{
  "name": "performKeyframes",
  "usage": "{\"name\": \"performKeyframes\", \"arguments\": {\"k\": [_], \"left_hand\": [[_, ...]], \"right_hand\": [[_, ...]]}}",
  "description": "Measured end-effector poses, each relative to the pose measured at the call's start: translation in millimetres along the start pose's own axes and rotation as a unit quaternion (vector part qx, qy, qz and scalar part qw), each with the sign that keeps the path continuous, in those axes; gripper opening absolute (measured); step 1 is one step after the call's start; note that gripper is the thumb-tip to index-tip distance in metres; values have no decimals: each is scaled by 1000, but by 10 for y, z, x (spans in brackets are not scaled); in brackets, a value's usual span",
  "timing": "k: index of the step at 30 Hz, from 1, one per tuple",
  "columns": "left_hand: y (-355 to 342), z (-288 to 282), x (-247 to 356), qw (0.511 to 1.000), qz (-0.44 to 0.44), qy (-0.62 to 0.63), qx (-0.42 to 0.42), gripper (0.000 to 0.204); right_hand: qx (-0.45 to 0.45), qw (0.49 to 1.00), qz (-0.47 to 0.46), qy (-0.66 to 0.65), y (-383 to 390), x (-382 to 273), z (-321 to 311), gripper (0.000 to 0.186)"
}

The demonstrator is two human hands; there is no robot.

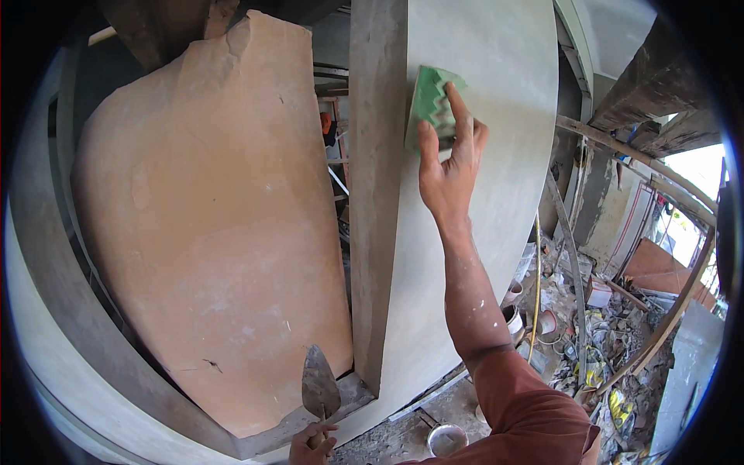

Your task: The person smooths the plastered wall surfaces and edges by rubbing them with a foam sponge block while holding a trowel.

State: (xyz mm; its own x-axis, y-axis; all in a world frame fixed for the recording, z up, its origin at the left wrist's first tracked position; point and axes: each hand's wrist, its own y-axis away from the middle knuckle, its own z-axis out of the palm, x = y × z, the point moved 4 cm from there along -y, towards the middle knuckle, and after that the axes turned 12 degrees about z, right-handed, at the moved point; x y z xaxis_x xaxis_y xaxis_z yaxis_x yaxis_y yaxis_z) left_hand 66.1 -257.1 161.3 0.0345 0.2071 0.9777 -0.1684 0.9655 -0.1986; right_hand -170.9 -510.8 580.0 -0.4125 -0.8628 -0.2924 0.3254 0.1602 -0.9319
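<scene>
High on the smooth grey plastered wall (480,194), my right hand (453,167) grips a flat green pad (430,97) with a zigzag pattern. My thumb and fingers press it near the wall's left corner; its underside is hidden. Low in the picture, my left hand (311,444) is closed round the handle of a pointing trowel (319,384). The trowel's grey, smeared blade points up, in front of the lower edge of a large tan board (209,209). That board stands in the opening left of the wall.
A curved grey sill (101,372) runs round the lower left. Below on the right are a pan (447,439), buckets (547,321) and heaped rubble (612,341). Wooden poles (666,333) and a yellow hose (536,287) cross that side.
</scene>
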Motion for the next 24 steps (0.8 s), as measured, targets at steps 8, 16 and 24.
{"name": "performKeyframes", "arguments": {"k": [8,16,24], "left_hand": [[69,-189,-132,994,-76,-21,72,22],[-121,-129,343,997,-34,-31,64,22],[-29,-45,168,999,-2,-5,49,23]], "right_hand": [[17,998,-8,60,176,167,96,58],[13,989,101,103,889,832,-257,57],[41,997,17,-59,234,212,-39,57]]}}
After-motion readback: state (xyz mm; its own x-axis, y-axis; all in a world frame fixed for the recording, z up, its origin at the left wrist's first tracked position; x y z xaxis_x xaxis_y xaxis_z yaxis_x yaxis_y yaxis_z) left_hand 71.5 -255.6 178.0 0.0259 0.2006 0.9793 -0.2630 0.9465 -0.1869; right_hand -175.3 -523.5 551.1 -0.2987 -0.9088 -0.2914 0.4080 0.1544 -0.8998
